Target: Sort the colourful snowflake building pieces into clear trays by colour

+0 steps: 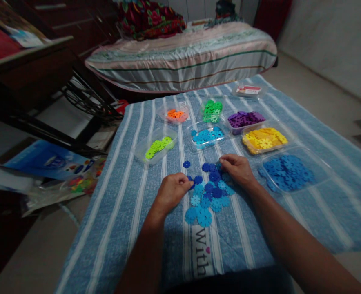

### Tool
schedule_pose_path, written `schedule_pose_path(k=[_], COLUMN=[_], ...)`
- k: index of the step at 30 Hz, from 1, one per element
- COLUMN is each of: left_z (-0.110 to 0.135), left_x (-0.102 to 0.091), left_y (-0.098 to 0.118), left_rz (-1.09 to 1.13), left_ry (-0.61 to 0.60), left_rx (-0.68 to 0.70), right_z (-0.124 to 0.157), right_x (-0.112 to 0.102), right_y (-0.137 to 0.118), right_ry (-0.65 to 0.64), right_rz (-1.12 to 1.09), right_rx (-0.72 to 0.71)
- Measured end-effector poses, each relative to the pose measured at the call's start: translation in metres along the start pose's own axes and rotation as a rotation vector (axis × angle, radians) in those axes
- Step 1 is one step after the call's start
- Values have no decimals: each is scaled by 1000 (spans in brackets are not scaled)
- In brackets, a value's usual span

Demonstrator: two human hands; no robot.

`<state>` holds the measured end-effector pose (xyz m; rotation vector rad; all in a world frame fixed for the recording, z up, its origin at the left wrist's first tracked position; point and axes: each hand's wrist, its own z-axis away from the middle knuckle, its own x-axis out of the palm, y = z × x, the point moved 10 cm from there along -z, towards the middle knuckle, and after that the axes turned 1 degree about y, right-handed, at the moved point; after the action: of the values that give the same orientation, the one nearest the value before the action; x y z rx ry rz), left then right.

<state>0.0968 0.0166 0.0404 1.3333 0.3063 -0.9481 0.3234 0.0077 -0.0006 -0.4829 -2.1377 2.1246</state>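
A loose pile of notched plastic discs (204,216), light blue and dark blue, lies on the striped cloth between my two hands. At the pile's left edge my left hand (172,191) is closed, with a dark blue disc (192,183) at its thumb and fingertip. My right hand (239,168) is at the pile's upper right edge, its thumb and forefinger pinched together. Whatever those fingers may hold is too dim and small to make out. One dark blue disc (186,164) lies apart, just above the pile.
Clear plastic boxes stand around the pile, holding lime discs (158,147), orange discs (175,114), green discs (212,110), light blue discs (207,136), purple discs (246,119), yellow discs (264,139) and blue discs (287,172). Behind the table is a bed (180,61).
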Motion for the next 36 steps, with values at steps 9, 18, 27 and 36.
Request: schedule_pose_path(k=[9,18,27,36], left_z=[7,6,3,4], left_x=[1,29,27,20], left_y=[-1,11,0,11], left_rz=[-297,-336,-55,355], left_ry=[72,-72,-71,-125], left_rx=[0,-21,0,-71], right_z=[2,1,1,2], right_x=[0,0,1,1], right_y=[-6,-1,-3,-8], right_ry=[2,-1,-5,-7], right_rz=[2,-9,-16,12], right_rx=[-2,-1,-6,-17])
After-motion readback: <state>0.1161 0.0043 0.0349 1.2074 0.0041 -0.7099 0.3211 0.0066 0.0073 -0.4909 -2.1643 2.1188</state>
